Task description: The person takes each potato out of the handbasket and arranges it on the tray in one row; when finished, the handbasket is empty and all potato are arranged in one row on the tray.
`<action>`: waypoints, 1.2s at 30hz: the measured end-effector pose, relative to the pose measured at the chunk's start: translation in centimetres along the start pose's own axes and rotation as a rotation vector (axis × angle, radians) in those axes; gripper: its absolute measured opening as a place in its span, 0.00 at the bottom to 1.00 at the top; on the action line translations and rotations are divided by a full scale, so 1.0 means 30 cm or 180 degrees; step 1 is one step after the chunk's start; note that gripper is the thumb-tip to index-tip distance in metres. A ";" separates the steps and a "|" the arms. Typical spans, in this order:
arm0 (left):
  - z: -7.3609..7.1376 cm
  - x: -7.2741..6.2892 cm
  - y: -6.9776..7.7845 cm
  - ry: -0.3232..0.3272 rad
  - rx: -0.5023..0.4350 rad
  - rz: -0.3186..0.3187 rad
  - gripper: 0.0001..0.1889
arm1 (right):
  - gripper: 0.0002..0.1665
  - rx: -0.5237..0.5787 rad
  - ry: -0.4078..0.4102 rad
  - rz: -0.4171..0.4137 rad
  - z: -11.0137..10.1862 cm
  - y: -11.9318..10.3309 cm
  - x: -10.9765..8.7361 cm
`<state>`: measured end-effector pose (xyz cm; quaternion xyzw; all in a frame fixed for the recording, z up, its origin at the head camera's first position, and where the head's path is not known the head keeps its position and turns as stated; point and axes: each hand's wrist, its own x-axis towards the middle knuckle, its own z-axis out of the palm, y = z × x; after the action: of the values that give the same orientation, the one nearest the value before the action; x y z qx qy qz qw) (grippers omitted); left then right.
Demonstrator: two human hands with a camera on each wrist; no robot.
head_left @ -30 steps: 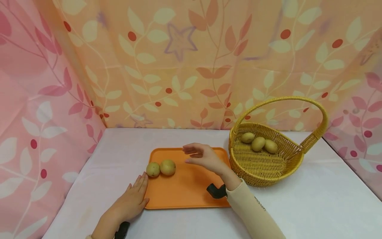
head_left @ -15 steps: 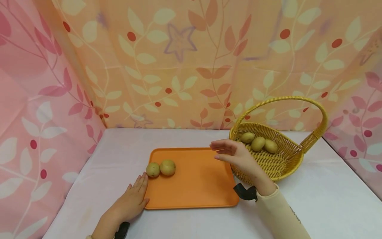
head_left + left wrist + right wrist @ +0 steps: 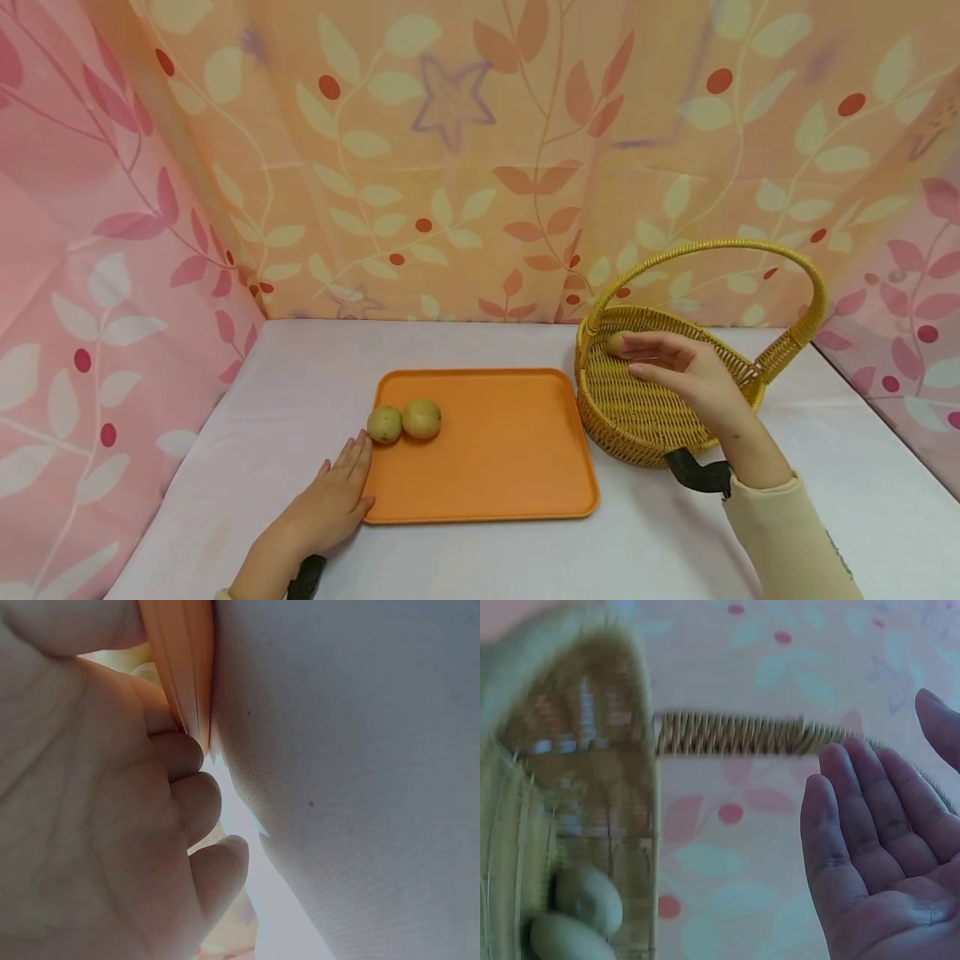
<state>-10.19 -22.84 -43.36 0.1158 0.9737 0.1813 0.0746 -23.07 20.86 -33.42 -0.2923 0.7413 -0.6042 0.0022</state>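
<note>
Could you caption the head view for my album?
Left hand against a tray with two potatoes, right hand over a basket.

Orange tray (image 3: 510, 450) flat — two potatoes (image 3: 422, 419) at left rim; wicker basket (image 3: 622, 446) upright beside — more potatoes (image 3: 590, 900) inside.

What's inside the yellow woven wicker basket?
In the yellow woven basket, the right wrist view shows two tan oval potatoes. The head view shows part of one; the right hand hides what lies behind it, so the total is unclear.
</note>
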 end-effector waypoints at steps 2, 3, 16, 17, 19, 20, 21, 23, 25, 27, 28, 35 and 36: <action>-0.001 0.000 0.000 -0.0001 -0.0001 0.0003 0.37 | 0.21 -0.0039 0.0071 0.0067 -0.029 0.006 -0.006; -0.001 0.000 0.000 -0.0002 0.0000 0.0005 0.37 | 0.21 -0.0091 0.0120 0.0118 -0.042 0.009 -0.008; -0.007 0.002 0.006 -0.0007 -0.0046 -0.0002 0.37 | 0.22 -0.0779 0.0410 0.0654 -0.222 0.090 -0.022; -0.007 0.002 0.006 -0.0012 -0.0045 -0.0007 0.37 | 0.23 -0.0845 0.0411 0.0685 -0.235 0.093 -0.023; -0.006 0.002 0.005 -0.0018 -0.0058 -0.0011 0.37 | 0.22 -0.0889 0.0435 0.0734 -0.260 0.098 -0.025; -0.006 0.001 0.004 -0.0022 -0.0064 -0.0014 0.37 | 0.21 -0.0907 0.0441 0.0744 -0.271 0.101 -0.024; -0.006 0.000 0.003 -0.0022 -0.0062 -0.0018 0.37 | 0.19 -0.0919 0.0469 0.0769 -0.282 0.103 -0.024; -0.006 -0.001 0.001 -0.0027 -0.0065 -0.0027 0.37 | 0.18 -0.0961 0.0480 0.0805 -0.305 0.107 -0.022; -0.005 0.000 -0.001 -0.0026 -0.0071 -0.0033 0.37 | 0.18 -0.1020 0.0472 0.0864 -0.327 0.112 -0.018; -0.002 0.002 -0.003 -0.0023 -0.0062 -0.0028 0.37 | 0.19 -0.1059 0.0443 0.0944 -0.348 0.115 -0.013; 0.000 0.003 -0.005 -0.0027 -0.0063 -0.0031 0.37 | 0.18 -0.1044 0.0422 0.0967 -0.358 0.116 -0.008; 0.006 0.005 -0.007 0.0021 -0.0073 -0.0004 0.37 | 0.14 -0.0565 0.0249 0.0796 -0.391 0.109 0.046; 0.006 0.005 -0.007 0.0025 -0.0066 -0.0016 0.37 | 0.14 -0.0526 0.0249 0.0785 -0.391 0.110 0.054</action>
<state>-10.34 -22.94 -43.61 0.1118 0.9724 0.1916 0.0724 -30.01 30.97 -32.64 -0.1744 0.8183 -0.5472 0.0234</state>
